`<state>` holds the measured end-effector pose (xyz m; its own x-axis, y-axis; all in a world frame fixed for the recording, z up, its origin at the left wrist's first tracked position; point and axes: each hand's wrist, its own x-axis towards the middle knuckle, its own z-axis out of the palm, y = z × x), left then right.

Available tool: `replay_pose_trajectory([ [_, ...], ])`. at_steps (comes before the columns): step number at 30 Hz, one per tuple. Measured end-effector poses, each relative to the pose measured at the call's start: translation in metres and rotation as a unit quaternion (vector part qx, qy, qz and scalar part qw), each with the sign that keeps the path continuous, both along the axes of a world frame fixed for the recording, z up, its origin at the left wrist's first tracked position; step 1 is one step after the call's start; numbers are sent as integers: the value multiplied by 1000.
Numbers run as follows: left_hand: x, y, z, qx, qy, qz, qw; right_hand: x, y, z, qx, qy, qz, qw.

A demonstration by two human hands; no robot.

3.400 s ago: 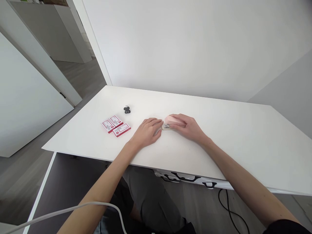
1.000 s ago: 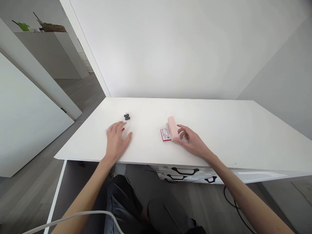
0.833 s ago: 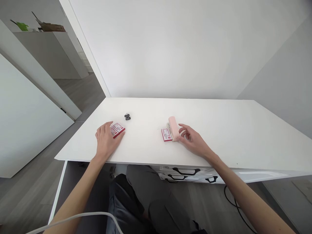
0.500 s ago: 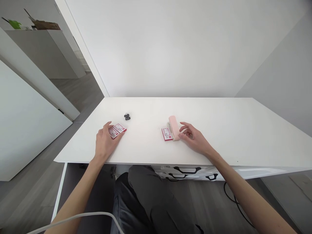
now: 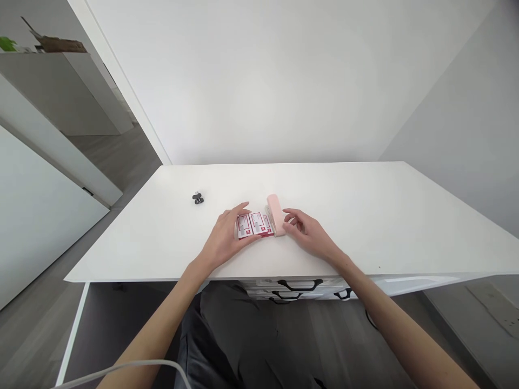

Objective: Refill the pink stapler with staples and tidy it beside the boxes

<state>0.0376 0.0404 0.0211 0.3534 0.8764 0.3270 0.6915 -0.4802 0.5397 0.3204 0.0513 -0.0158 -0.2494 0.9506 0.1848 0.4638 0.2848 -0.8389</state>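
Two small red-and-white boxes (image 5: 251, 224) lie side by side flat, with thumb and fingers of my left hand (image 5: 223, 237) closed around their near and far edges. They meet a third red-and-white box (image 5: 268, 223), which they partly cover. To its right stands a pink-and-cream stapler (image 5: 276, 214), lengthwise away from me. My right hand (image 5: 306, 232) is against the stapler's right side, its fingers loosely curved and apart from the thumb, gripping nothing. At the left on the white desktop (image 5: 344, 194) lies a small black object (image 5: 197, 198), too small to name.
A white wall (image 5: 259, 81) rises behind the desk. Below its front edge are drawers with black handles (image 5: 300, 284). A pale cable (image 5: 133, 364) crosses my left forearm. An open doorway and a door (image 5: 40, 216) are at the left.
My left hand has slid the two boxes rightward across the desk, up to the box beside the stapler. My right hand stays by the stapler. The view has shifted slightly.
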Motion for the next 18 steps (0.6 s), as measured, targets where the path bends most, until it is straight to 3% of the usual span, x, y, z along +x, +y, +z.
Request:
replay_pose_trajectory([
  [8,12,14,-13,-28,-3,-17,999,-2,1,-4,27,-29,24,999],
  [13,11,12,-8,14,-47,-10,999,-2,-1,-4,44,-49,42,997],
  [18,30,15,-5,27,-63,-41,997,-2,-1,-4,65,-63,43,995],
])
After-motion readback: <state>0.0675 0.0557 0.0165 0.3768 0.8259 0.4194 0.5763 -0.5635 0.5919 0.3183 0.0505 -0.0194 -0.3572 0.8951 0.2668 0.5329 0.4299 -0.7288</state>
